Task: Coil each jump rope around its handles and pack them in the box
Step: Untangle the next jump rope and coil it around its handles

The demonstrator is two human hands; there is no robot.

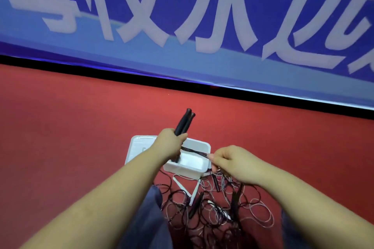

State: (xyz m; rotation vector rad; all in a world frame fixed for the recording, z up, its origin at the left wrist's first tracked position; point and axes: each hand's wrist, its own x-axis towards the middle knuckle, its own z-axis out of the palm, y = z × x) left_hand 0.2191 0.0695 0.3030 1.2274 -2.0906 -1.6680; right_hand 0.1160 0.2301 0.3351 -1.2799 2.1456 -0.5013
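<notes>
My left hand [169,143] grips two black jump rope handles [185,122] held together, their ends pointing up and away above the white box [199,172]. From the handles a bundle of black rope [195,151] stretches to the right. My right hand [230,160] pinches that bundle over the box's right rim. The white box sits on the red floor, its inside looking bare where it shows. A tangle of loose jump ropes [214,206], black and white, with several handles, lies on the floor in front of the box between my knees.
A white lid [136,147] lies flat to the left of the box, partly behind my left arm. A blue banner [182,26] with large white characters stands along the far edge of the red floor [70,127].
</notes>
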